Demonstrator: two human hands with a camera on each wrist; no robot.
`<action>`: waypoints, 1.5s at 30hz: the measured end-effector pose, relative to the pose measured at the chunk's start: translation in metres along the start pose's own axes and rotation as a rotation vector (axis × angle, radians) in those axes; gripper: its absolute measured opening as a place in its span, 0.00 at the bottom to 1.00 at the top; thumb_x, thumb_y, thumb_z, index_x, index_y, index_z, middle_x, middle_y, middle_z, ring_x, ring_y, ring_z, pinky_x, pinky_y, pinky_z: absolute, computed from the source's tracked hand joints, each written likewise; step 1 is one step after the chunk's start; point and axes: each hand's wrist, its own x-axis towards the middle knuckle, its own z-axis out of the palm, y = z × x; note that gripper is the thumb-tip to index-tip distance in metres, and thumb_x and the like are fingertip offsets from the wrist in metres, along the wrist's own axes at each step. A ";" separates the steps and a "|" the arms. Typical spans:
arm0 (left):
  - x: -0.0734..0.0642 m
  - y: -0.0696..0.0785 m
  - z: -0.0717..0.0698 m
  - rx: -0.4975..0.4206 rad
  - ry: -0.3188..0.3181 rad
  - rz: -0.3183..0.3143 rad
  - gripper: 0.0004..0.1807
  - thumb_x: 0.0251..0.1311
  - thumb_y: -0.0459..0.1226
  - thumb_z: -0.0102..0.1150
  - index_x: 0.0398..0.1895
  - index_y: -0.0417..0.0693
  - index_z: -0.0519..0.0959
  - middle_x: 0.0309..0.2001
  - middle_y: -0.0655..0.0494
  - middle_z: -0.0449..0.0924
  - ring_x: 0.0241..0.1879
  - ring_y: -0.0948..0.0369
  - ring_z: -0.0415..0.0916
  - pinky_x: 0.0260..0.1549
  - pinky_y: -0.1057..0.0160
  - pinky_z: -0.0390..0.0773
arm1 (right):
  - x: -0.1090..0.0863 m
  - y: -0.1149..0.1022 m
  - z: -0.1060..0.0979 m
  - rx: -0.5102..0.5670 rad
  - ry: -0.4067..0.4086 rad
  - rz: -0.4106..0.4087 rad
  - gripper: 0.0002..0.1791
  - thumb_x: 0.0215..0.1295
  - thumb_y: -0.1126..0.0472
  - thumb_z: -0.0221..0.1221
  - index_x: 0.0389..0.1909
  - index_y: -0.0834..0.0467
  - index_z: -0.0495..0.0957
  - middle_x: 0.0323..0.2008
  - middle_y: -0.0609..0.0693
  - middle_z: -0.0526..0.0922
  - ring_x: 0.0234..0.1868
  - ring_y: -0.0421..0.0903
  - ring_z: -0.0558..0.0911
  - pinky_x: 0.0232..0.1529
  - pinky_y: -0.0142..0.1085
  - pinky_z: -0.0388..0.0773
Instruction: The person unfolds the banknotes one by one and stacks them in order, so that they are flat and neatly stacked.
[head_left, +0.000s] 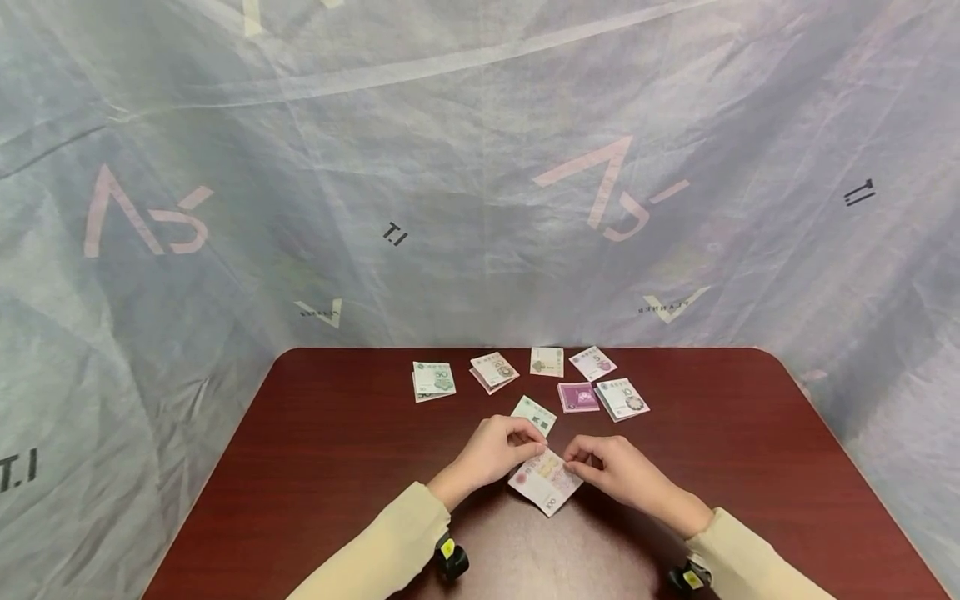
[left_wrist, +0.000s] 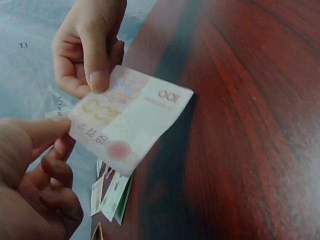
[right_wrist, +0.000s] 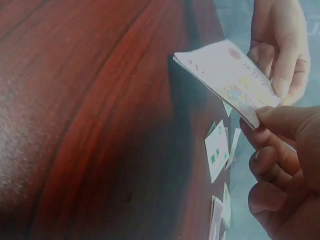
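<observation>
As your left hand pinches 100 note at 1 corner, right hand pinches another corner; green note lies just beyond, on table.

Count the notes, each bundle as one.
8: held 100 note, pale note beyond; back row: green note, pinkish note, beige note, 5 note; nearer right: purple note, 10 note. Folds may hide more.

both hands pinch a 100 banknote; other notes lie beyond on the red table
</observation>
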 end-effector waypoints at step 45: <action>-0.026 -0.006 0.031 -0.065 0.362 -0.107 0.06 0.61 0.34 0.73 0.30 0.46 0.83 0.25 0.60 0.81 0.22 0.72 0.70 0.26 0.71 0.72 | -0.018 -0.008 0.026 0.306 0.326 0.421 0.04 0.67 0.65 0.68 0.33 0.57 0.82 0.22 0.50 0.84 0.19 0.32 0.70 0.23 0.28 0.66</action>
